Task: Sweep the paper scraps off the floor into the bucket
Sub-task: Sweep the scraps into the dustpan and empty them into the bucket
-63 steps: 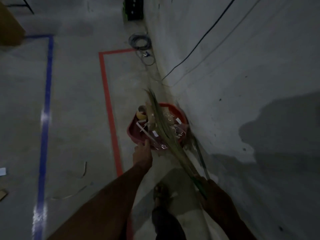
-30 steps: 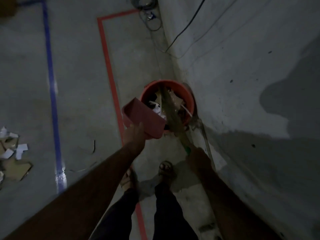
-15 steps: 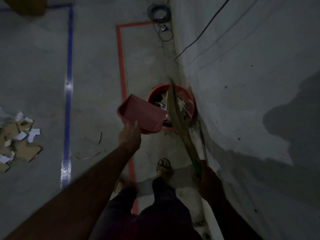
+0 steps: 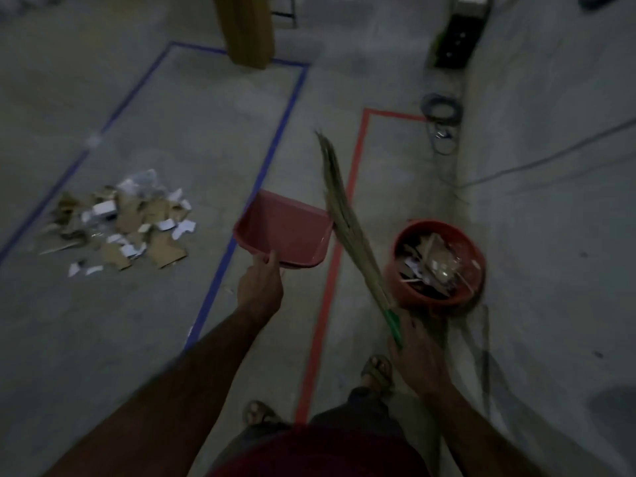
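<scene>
Left to right, I see a heap of paper scraps (image 4: 118,222) lying on the concrete floor (image 4: 103,321) inside the blue tape outline (image 4: 241,232), well apart from the bucket. My left hand (image 4: 260,290) has its grip closed on the near edge of the red dustpan (image 4: 284,229), held above the floor, while my right hand (image 4: 418,356) has its grip wrapped round the green handle of the grass broom (image 4: 347,215), bristles pointing up and away. At far right the red bucket (image 4: 435,265), holding scraps, stands beside the wall (image 4: 550,235), beyond the red tape line (image 4: 330,280).
</scene>
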The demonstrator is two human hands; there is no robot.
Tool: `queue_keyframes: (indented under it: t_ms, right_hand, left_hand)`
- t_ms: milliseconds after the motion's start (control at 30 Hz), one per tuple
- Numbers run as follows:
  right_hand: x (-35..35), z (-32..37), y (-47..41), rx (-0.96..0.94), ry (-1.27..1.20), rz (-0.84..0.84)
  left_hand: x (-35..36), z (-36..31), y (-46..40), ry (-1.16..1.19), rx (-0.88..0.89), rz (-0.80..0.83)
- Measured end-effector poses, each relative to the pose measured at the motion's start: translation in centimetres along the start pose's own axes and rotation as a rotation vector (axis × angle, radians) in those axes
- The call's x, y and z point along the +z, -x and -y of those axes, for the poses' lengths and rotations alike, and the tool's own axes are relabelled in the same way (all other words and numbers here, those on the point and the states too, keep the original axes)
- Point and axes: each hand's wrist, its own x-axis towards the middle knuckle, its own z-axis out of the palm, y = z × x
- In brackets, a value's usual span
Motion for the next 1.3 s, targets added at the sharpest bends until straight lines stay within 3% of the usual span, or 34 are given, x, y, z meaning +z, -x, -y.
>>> queue_keyframes:
  t_ms: [333,633,900,1067,1300]
  right_hand:
    - [8.6,19.4,-0.5,-0.394,0.123,0.072]
    - [14.7,35.9,-3.1,-0.628,0.195,0.198]
    - [24.4,50.7,-8.8,-0.742,0.283,0.341]
    - [30.1,60.9,-12.5,-0.754,0.312,0.452]
    - [34.9,73.9,-18.2,-0.809,0.425,0.558]
  left_hand:
    - [-4.0,25.5,5.7,0.112,-0.251,-0.133]
    - [-5.6,41.1,8.1,0.207,-0.505,-0.240]
    - [-6.4,55.4,5.2,0.134,-0.693,-0.265]
    - [-9.2,64.1,1.7,0.093,-0.768,-0.188]
    - [-13.9,75.9,-3.9,0.043,-0.868,-0.217]
